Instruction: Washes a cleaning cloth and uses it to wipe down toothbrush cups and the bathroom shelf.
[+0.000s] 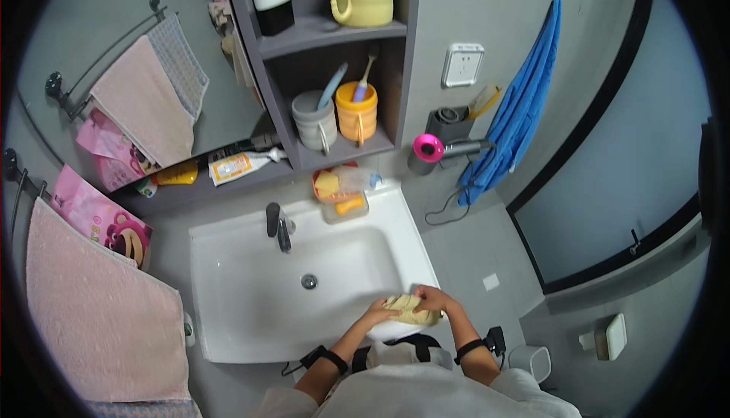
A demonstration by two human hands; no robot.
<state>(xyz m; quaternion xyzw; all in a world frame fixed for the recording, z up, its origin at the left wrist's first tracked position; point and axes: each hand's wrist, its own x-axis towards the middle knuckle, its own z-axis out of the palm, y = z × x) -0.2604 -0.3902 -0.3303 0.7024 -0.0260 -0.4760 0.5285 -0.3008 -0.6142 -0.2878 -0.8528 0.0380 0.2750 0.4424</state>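
A crumpled pale yellow cloth (409, 310) lies over the near right corner of the white washbasin (251, 327). My left hand (377, 313) grips its left end, with the fingers partly beneath the folds. At its upper right side, my right hand (433, 299) pinches the fabric with bent fingers. The cloth is bunched, so its full shape is hidden. Towards the back of the basin stands a dark single-lever faucet (279, 227); no water is seen running from it. A metal drain (308, 281) sits in the basin's floor.
Behind the basin rim are a soap dish (346, 208) and an orange basket (333, 184). A hair dryer (428, 153) and a blue towel (524, 99) hang at the right. Cups with toothbrushes (336, 113) stand on the shelf. A pink towel (108, 309) hangs at the left.
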